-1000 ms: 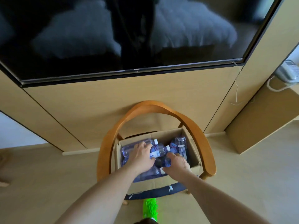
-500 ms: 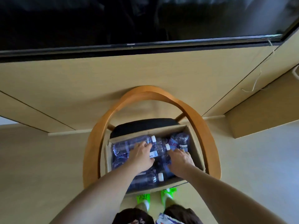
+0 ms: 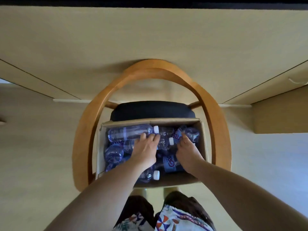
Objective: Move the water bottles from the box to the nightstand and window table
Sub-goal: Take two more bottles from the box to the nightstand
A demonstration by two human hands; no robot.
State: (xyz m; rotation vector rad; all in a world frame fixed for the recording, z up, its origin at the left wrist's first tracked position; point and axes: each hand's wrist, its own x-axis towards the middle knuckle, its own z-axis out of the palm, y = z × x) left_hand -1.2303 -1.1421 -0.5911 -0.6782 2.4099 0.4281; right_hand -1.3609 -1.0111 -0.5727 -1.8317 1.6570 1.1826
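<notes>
Bottles (image 3: 133,134) lie jumbled in the cardboard box (image 3: 203,144) on a chair (image 3: 220,130) against a panelled wall (image 3: 150,39). Best to lift one per hand, gripped mid-body. Left hand (image 3: 146,147) rests fingers-spread on one; right hand (image 3: 188,147) curls around another.

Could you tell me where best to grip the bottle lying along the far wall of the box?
Probably around its ribbed middle, coming from above. The far bottle lies on its side atop the others, cap pointing right, its barrel exposed; the left hand already touches it.
</notes>
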